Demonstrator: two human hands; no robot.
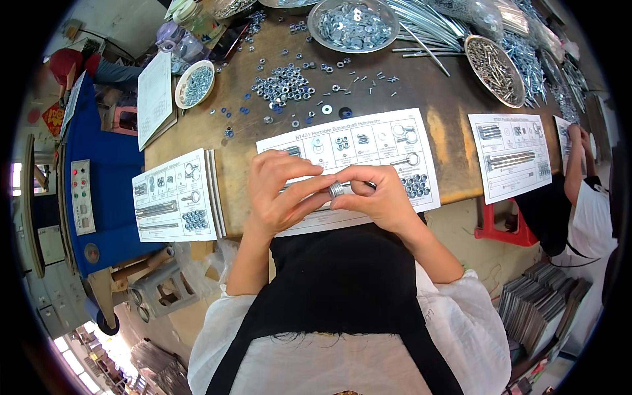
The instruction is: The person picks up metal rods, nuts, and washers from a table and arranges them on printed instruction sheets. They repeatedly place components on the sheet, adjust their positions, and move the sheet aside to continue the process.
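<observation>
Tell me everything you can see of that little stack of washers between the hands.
The stack of washers is a short roll of thin, silvery metal rings pressed face to face, lying on its side. The left hand and right hand pinch it between fingertips from either end, just above the printed parts sheet on the wooden table. Its count is too small to tell.

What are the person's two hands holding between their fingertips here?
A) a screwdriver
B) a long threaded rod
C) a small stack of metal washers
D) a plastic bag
C: the left hand and right hand meet over the printed sheet, pinching a short stack of silvery washers.
</observation>
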